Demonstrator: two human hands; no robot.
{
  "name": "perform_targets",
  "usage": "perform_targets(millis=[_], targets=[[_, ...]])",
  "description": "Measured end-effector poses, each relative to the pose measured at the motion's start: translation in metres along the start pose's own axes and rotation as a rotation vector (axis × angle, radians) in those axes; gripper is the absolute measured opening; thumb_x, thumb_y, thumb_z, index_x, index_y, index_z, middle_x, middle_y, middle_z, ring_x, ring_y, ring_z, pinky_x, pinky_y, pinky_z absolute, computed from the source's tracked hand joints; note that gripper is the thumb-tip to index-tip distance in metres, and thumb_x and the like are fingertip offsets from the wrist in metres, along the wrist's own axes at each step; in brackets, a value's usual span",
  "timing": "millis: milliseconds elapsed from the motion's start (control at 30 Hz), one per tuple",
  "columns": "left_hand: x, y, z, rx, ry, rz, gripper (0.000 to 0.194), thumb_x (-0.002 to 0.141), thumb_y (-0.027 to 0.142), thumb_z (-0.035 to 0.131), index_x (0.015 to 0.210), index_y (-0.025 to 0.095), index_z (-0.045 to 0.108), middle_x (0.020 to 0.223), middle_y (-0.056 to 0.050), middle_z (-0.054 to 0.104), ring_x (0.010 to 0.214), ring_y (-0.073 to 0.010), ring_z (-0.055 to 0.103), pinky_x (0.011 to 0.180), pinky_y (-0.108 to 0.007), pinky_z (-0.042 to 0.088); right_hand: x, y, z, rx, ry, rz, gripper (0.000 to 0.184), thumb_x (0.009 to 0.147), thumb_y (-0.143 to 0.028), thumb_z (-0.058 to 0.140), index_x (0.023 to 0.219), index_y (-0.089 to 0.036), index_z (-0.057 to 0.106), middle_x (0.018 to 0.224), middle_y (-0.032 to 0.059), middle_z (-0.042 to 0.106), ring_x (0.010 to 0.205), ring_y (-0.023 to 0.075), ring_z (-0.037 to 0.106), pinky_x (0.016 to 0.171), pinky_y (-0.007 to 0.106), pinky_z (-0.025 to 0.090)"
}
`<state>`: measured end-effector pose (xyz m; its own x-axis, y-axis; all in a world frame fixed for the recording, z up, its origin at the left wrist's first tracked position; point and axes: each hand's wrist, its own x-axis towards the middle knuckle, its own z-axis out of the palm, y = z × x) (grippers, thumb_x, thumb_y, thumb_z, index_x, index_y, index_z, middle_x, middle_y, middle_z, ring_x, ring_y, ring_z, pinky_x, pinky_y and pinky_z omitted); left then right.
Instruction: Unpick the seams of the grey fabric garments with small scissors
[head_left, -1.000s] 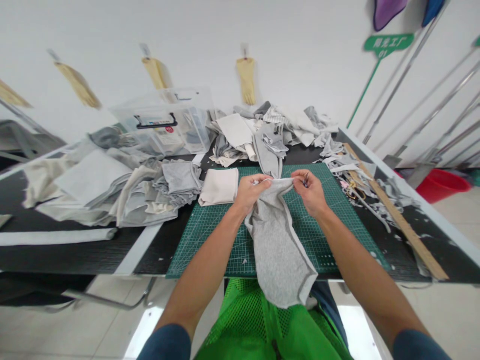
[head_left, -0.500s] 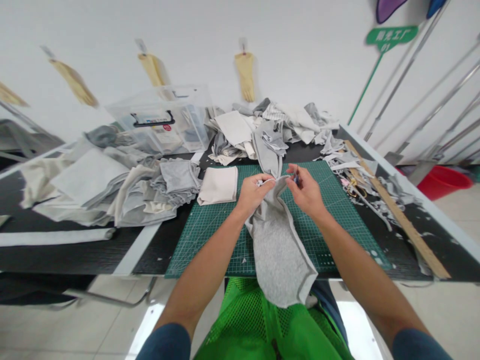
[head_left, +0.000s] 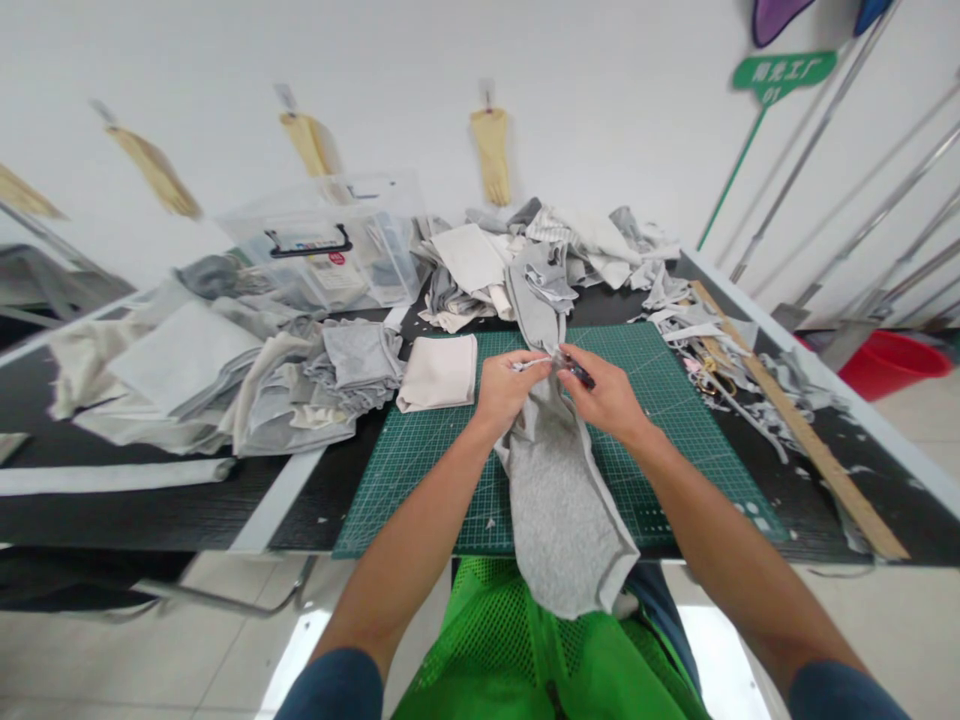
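We hold a grey cloth [head_left: 559, 500] near the middle of the frame, its top gathered between our two hands and its wide lower part hanging over the front edge of the green cutting mat [head_left: 420, 490]. The fingers of our left hand [head_left: 510, 388] are pinched together on the top of the cloth; a thin, pale bit pokes out beside them, too small for us to make out. Our right hand [head_left: 606, 400] has its fingers closed around a small dark object [head_left: 581, 376], its fingertips at the gathered cloth just beside the left ones. The hand covers most of that object, so we cannot tell what it is.

Left of our left hand, a folded cream cloth [head_left: 439, 373] lies partly on the mat. We see a heap of grey and cream cloths [head_left: 187, 350] at the left of the frame, and behind it a clear box [head_left: 330, 255] whose lower part is partly hidden. More piled cloths [head_left: 469, 258] lie at upper centre. At right, a wooden strip [head_left: 810, 435] runs past tangled scraps [head_left: 787, 385] that blur together, and a purple item [head_left: 780, 18] is cut off by the top edge.
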<state>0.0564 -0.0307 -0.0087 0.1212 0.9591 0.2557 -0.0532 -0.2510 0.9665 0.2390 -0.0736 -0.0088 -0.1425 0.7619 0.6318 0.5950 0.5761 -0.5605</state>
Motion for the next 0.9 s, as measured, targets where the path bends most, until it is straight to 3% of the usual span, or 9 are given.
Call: perform_targets(millis=[167,500,900], targets=[[-0.0003,0.0004,0.0006,-0.022,-0.020,0.001,0.027,0.070,0.035,0.083,0.091,0.017,0.082,0.087,-0.006,0.079,0.077,-0.0171,0.068,0.073,-0.029,0.052,-0.0007,-0.0020,0.0020,-0.022,-0.016,-0.005,0.045,0.097,-0.043,0.058,0.137,-0.023,0.064,0.115,0.0114,0.073,0.092,0.0241,0.067,0.087,0.038,0.054],[-0.0023,0.0026,0.0002,0.012,-0.060,0.003,0.029,0.069,0.035,0.083,0.093,0.017,0.082,0.089,-0.007,0.079,0.079,-0.0185,0.068,0.071,-0.028,0.051,-0.0007,0.0015,0.0011,-0.039,0.012,-0.060,0.038,0.100,-0.040,0.056,0.131,-0.022,0.068,0.114,0.0124,0.073,0.101,0.0246,0.067,0.090,0.037,0.053],[-0.0023,0.0024,0.0007,-0.034,-0.087,-0.001,0.029,0.068,0.033,0.084,0.093,0.017,0.083,0.091,-0.007,0.080,0.079,-0.0180,0.070,0.074,-0.028,0.053,-0.0010,0.0053,0.0028,-0.044,0.047,-0.144,0.028,0.101,-0.037,0.058,0.118,-0.021,0.072,0.101,0.0099,0.075,0.091,0.0222,0.068,0.081,0.034,0.054]])
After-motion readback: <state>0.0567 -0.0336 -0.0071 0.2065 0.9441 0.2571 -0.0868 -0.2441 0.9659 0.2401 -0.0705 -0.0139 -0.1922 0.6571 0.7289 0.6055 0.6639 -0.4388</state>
